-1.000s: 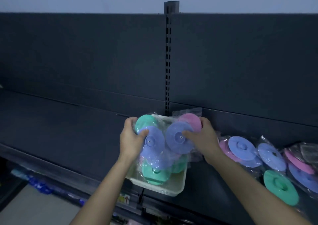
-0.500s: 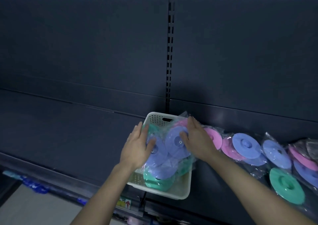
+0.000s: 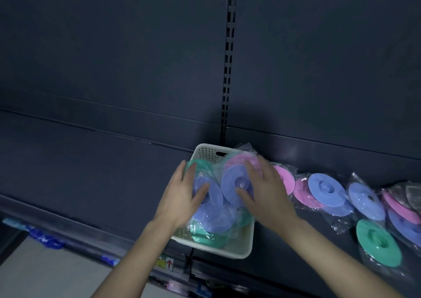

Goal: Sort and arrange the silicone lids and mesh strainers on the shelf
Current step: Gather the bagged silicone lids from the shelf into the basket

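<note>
Pressing flat, fingers straight, with left hand and right hand on plastic-bagged blue, green, pink round silicone lids heaped in white perforated plastic basket on dark metal shelf; loose bagged lids just right.

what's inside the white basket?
In the basket, bagged: blue lids on top, a green lid at the front, a pink lid at the back. The left hand and right hand lie flat on the pile, hiding part of it. Anything underneath is covered.
</note>
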A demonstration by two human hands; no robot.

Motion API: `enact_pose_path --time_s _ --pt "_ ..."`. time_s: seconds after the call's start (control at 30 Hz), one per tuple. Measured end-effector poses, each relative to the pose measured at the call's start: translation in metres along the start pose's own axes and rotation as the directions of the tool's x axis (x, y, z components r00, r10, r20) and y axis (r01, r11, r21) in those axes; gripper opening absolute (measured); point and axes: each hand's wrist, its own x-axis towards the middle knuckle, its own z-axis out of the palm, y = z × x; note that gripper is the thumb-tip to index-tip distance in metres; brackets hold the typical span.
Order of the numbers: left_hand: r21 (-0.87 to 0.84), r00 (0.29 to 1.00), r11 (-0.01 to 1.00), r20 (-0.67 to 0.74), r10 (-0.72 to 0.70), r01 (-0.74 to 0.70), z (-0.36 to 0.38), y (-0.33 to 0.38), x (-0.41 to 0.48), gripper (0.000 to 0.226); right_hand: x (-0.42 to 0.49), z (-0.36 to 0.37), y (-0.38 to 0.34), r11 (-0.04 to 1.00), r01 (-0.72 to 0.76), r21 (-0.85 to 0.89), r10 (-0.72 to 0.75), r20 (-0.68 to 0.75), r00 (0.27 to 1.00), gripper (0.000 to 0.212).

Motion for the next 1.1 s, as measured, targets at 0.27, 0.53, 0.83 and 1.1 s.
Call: enact_pose_path --time_s 0.27,0.53,0.83,1.1 --pt "0.265 0.994 0.959 0.018 0.104 -0.105 0.011 -0.004 0.002 0.072 0.017 0.011 -0.007 0.971 0.130 -0.201 -0.076 0.257 0.963 0.068" --pt "0.443 0.999 0.896 0.049 0.016 -0.037 0.015 0.006 0.000 0.053 0.048 0.017 -0.011 0.965 0.160 -0.207 -0.066 0.399 0.915 0.055" --pt "0.240 0.942 0.948 -0.214 0.260 -0.207 0.009 0.029 0.000 0.052 0.016 -0.018 0.010 0.989 0.067 0.130 -0.072 0.036 0.997 0.061" --pt "-0.032 0.901 0.903 -0.085 0.426 -0.429 0.046 0.097 -0.002 0.055 -0.044 -0.041 0.083 0.975 -0.148 0.168 0.152 -0.016 0.988 0.027"
